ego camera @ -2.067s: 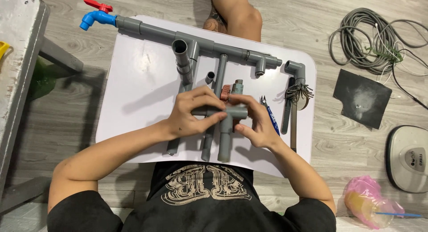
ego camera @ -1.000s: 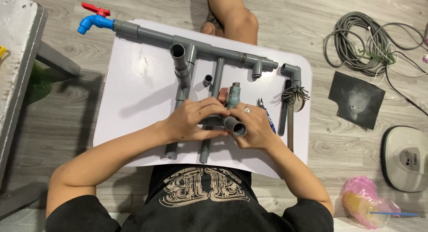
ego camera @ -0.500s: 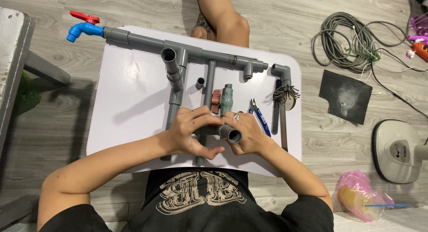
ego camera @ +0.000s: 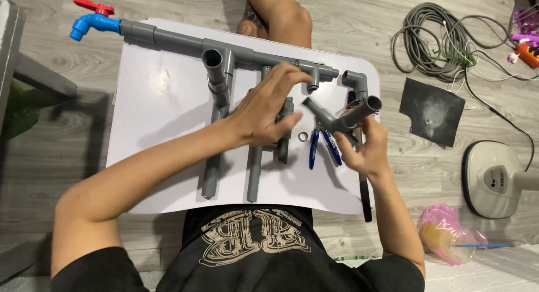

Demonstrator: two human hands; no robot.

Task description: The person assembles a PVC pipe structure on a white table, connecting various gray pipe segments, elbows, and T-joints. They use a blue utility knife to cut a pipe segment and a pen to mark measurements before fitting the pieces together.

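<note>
Over a white tabletop (ego camera: 157, 118), a grey tee fitting (ego camera: 343, 119) is being gripped aslant in the right hand (ego camera: 362, 149); the left hand (ego camera: 266, 109), fingers loosely curled, is being held just beside it, holding nothing visible.

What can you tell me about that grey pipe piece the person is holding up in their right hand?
The grey pipe piece is a short branched fitting, seemingly matte plastic. One arm ends in an open round mouth at the upper right; another points up-left towards the left hand. The right hand grips it from below, lifted and tilted above the white table, over the blue-handled pliers. Nothing else appears to touch it.
</note>
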